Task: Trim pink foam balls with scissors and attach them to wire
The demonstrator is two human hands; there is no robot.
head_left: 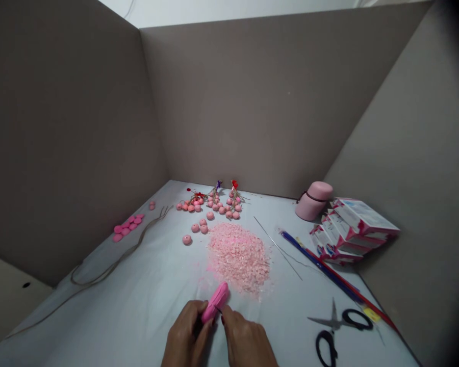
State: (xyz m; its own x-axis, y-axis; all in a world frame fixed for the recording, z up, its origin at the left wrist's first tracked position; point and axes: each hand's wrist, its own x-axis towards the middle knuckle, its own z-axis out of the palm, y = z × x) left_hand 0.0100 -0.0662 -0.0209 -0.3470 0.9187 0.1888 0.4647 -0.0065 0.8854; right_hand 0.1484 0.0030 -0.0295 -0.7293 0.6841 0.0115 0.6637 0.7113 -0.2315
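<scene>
My left hand (188, 334) is closed around a bright pink soap bar (216, 302), gripping its lower end and tilting it up to the right. Fingers of my right hand (247, 336) are pinched on a thin dark blade (218, 309), whose tip touches the bar's side. The rest of that tool is hidden in the hand. Just beyond the bar lies a wide heap of pale pink shavings (239, 257), with finer pink dust at its near left edge. Several round pink balls with holes (195, 228) sit to the left of the heap.
Bunches of pink balls with twine and ribbons (216, 201) lie at the back. Left are flat pink pieces (125, 231) and twine (132, 250). Right are a metal needle (277, 247), blue and red strips (321, 266), open scissors (333, 323), stacked boxes (354, 229) and a pink flask (313, 201).
</scene>
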